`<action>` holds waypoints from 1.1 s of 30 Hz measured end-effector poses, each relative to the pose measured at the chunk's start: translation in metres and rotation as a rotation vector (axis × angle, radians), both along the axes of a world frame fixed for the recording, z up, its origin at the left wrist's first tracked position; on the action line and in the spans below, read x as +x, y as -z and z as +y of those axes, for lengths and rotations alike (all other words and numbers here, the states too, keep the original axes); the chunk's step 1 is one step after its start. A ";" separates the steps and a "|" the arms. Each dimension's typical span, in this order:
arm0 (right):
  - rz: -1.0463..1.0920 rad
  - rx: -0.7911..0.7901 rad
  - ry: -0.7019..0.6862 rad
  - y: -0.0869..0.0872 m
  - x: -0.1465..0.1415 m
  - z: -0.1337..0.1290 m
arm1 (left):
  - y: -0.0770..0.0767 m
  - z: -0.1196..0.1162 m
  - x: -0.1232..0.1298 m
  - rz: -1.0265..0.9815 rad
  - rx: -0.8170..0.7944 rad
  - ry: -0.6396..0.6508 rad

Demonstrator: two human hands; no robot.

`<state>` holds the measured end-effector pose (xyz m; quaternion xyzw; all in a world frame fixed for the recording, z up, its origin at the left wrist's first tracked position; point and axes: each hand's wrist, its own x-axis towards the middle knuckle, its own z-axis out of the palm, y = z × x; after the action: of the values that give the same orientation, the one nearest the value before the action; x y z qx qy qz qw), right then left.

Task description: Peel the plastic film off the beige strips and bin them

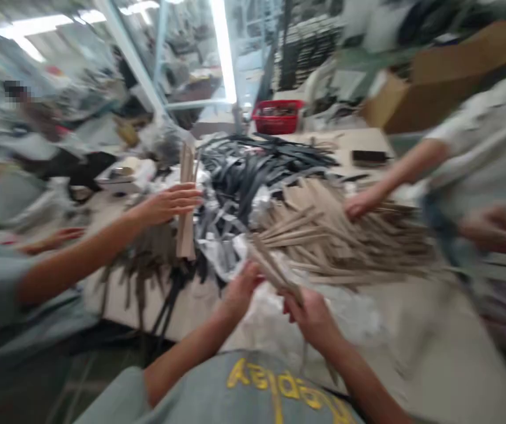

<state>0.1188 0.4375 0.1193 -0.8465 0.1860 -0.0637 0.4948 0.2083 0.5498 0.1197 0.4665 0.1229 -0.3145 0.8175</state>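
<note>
Beige strips slant between my two hands, in front of my chest. My right hand is closed round their lower end. Near their upper left side is my left hand, its fingers drawn together at the strips; blur hides exactly what they pinch. A large pile of beige strips lies on the table just beyond. Dark grey strips are heaped further back, with white strips and clear plastic at their near edge. Crumpled translucent plastic lies beneath my hands.
At the left, a co-worker's hand touches an upright bundle of beige strips. Another person's hand reaches onto the pile from the right. A red basket, a dark block and a cardboard box are further back.
</note>
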 end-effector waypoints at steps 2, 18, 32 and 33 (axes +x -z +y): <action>0.017 -0.031 0.055 -0.002 -0.005 -0.011 | 0.013 -0.003 0.008 -0.066 -0.064 -0.049; -0.012 0.129 0.050 0.027 -0.010 -0.004 | 0.043 -0.013 0.005 -0.046 -0.145 0.217; 0.019 -0.082 0.158 0.024 -0.036 -0.011 | 0.044 -0.029 0.000 0.037 -0.081 0.226; 0.025 -0.103 0.161 0.024 -0.037 -0.010 | 0.043 -0.030 0.002 0.026 -0.079 0.200</action>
<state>0.0815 0.4272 0.0956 -0.8539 0.2561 -0.1021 0.4414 0.2098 0.5197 0.0763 0.4397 0.0739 -0.4050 0.7982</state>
